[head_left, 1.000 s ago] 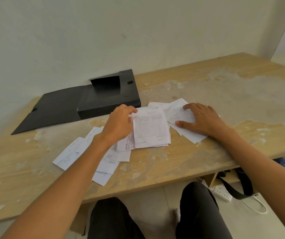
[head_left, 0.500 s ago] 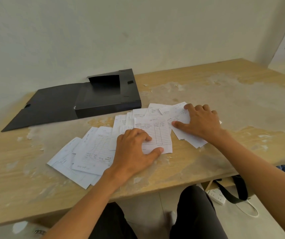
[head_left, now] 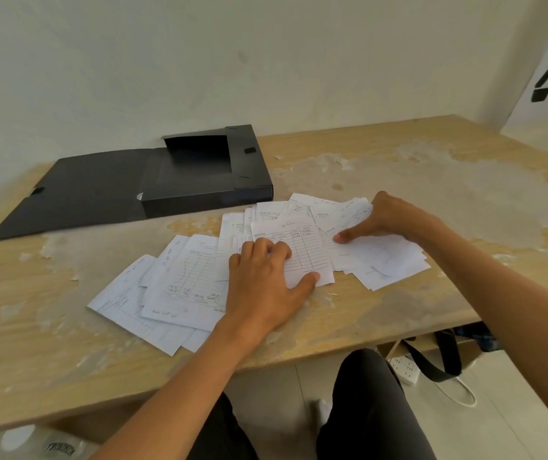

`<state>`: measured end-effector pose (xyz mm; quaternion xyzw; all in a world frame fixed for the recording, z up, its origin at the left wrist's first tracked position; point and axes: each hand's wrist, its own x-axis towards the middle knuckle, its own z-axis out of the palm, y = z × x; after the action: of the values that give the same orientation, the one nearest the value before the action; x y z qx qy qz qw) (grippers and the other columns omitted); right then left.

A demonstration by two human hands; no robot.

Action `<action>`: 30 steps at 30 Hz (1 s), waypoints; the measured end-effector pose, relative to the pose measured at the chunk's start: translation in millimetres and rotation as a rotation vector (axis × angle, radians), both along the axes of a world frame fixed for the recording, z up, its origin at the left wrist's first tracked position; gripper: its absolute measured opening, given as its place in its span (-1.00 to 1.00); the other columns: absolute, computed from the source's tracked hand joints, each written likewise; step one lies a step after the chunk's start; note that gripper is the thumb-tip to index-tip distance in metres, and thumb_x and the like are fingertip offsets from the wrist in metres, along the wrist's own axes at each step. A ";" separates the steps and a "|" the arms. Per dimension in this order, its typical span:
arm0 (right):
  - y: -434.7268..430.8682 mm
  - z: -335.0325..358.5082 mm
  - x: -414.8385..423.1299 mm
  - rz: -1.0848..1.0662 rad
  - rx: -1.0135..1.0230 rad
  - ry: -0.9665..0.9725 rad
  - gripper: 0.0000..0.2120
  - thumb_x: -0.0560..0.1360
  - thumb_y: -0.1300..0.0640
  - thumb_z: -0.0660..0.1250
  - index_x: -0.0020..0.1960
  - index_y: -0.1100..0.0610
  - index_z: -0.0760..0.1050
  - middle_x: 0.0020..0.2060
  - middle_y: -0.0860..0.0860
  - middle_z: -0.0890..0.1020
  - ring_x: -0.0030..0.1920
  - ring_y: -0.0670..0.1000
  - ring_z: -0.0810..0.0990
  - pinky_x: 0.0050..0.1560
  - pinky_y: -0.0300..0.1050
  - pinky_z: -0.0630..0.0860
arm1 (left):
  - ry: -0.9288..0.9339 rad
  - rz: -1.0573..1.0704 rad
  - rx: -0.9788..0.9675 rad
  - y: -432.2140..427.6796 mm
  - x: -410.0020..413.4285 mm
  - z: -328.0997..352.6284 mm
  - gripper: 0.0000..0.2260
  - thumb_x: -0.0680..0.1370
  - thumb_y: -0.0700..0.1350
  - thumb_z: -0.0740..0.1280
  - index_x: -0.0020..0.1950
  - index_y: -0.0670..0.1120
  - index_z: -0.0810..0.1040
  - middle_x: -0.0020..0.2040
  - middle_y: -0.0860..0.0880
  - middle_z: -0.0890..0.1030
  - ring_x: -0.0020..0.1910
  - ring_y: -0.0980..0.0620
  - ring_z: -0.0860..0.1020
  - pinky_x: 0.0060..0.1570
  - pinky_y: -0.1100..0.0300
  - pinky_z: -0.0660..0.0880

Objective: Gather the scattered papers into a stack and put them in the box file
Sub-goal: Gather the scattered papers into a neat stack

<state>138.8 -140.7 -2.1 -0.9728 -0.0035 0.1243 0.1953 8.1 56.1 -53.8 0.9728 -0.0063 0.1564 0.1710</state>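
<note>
Several white printed papers (head_left: 186, 283) lie fanned out across the wooden table (head_left: 398, 180), from the front left to the right. My left hand (head_left: 266, 287) lies flat on the middle sheets, fingers spread, pressing them down. My right hand (head_left: 388, 220) is at the right end of the spread, its fingers curled around the top edge of a few sheets there, thumb under them. The black box file (head_left: 206, 197) stands open behind the papers at the back left, its lid (head_left: 76, 197) folded flat to the left. Nothing shows inside it.
The table's surface is worn and flaking. A wall runs close behind the box file. Under the table's right end are a white power strip (head_left: 405, 368), a black strap and a cable on the floor. My knees sit below the front edge.
My left hand dropped from the box-side papers onto the middle sheets and stays flat there. My right hand has curled from lying flat to gripping the right-hand sheets.
</note>
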 end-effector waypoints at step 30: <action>-27.8 20.7 -0.6 -0.284 0.592 0.152 -0.76 0.45 0.19 0.41 -0.04 0.36 0.49 -0.10 0.22 0.58 -0.07 0.22 0.59 0.03 0.12 0.56 | 0.100 -0.010 0.021 0.1 -3.1 3.9 -0.46 0.48 0.34 0.13 0.37 0.09 0.37 0.47 0.00 0.27 0.42 -0.02 0.19 0.37 -0.01 0.09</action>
<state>138.2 -168.5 18.6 -0.8525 0.1106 0.1616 0.4846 5.0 56.2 -49.9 0.9810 -0.0045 0.1068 0.1617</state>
